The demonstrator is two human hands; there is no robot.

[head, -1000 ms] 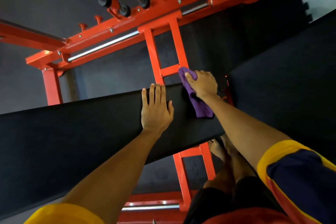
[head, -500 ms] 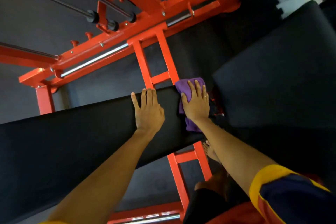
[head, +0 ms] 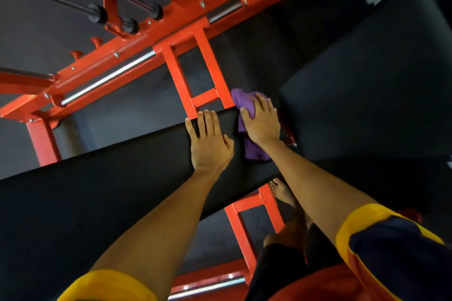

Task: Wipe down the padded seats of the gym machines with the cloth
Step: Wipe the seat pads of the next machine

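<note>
A long black padded bench seat [head: 97,193] runs from the lower left to the centre. At its far right end lies a purple cloth [head: 254,151], draped over the top edge. My right hand [head: 263,122] presses flat on the cloth with its fingers spread and straight. Just left of it, my left hand [head: 210,144] rests flat on the bare pad, fingers straight and reaching the pad's far edge. A second black pad [head: 367,95] rises at the right, close beside the cloth.
The orange steel frame [head: 195,76] of the machine crosses behind and under the seat, with chrome rods [head: 110,78] and black rollers [head: 97,13]. Dark rubber floor lies below. My bare foot [head: 283,193] stands by the frame's lower upright.
My right hand went from gripping the cloth at the seat's edge to lying flat on it, then slid the cloth slightly up toward the far edge. My left hand stayed on the pad.
</note>
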